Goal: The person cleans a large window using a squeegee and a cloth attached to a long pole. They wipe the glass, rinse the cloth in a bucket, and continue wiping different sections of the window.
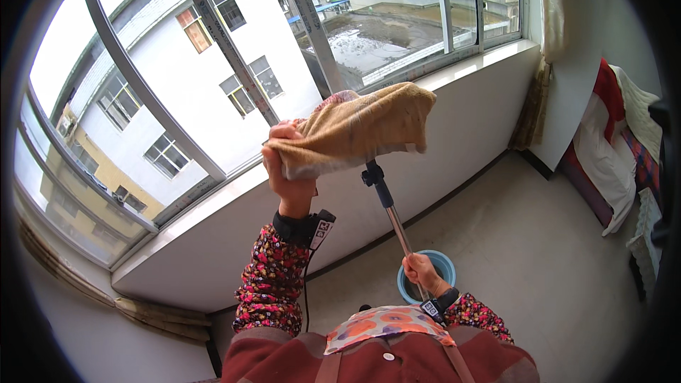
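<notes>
My left hand (287,170) grips one end of a tan cloth (362,127), its fingers closed over the edge. The cloth is draped over the head of a telescoping pole (396,223), so the head itself is mostly hidden. A patch of reddish, patterned fabric shows behind the cloth's upper edge. Lower down, my right hand (423,272) is wrapped around the metal shaft of the pole. Behind that hand a round light-blue plastic basin (448,263) rests on the floor, partly covered by my hand and the pole.
Sliding windows with metal frames (149,82) run above a white sill (479,66). Tied-back curtains (537,101) hang at both ends. To the right, red and white bedding (601,154) and a quilted cloth lie piled. A dark cable hangs from my left wrist.
</notes>
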The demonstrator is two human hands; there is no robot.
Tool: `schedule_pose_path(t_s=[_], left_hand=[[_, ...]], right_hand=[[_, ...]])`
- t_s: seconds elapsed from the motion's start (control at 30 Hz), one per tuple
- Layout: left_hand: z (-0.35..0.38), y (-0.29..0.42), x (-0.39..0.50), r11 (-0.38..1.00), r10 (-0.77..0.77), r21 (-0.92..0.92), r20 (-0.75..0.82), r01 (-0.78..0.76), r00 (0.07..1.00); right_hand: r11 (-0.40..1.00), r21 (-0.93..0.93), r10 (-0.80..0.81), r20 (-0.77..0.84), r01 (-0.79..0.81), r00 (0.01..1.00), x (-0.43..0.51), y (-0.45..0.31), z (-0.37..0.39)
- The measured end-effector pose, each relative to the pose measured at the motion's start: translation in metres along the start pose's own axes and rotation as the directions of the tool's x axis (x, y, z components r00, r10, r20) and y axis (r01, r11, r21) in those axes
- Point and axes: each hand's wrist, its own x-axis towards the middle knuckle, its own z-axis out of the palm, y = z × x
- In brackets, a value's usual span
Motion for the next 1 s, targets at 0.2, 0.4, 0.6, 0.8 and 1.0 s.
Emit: schedule_pose_path(t_s=[0.2,0.4,0.6,0.8,1.0], left_hand=[[-0.013,0.020,0.000,0.864,0.176,0.422,0.260,-0.275,0.950],[0.050,0.049,-0.002,0.347,0.233,0.767,0.488,-0.540,0.841],[0.090,0.021,0.004,-0.022,0.069,0.780,0.625,-0.625,0.778],[0.087,0.020,0.003,-0.129,0.137,0.799,0.601,-0.588,0.787],[0.081,0.021,-0.004,-0.215,0.191,0.748,0.663,-0.628,0.724]], right_hand=[[0.956,-0.219,-0.224,-0.115,0.195,0.968,0.007,-0.009,-0.023],[0.855,-0.432,-0.366,-0.113,0.286,0.924,0.008,-0.009,-0.026],[0.749,-0.571,-0.432,-0.037,0.335,0.901,0.013,-0.005,-0.008],[0.653,-0.664,-0.514,-0.037,0.363,0.857,0.003,-0.012,0.003],[0.632,-0.681,-0.535,-0.037,0.371,0.844,-0.002,-0.014,0.009]])
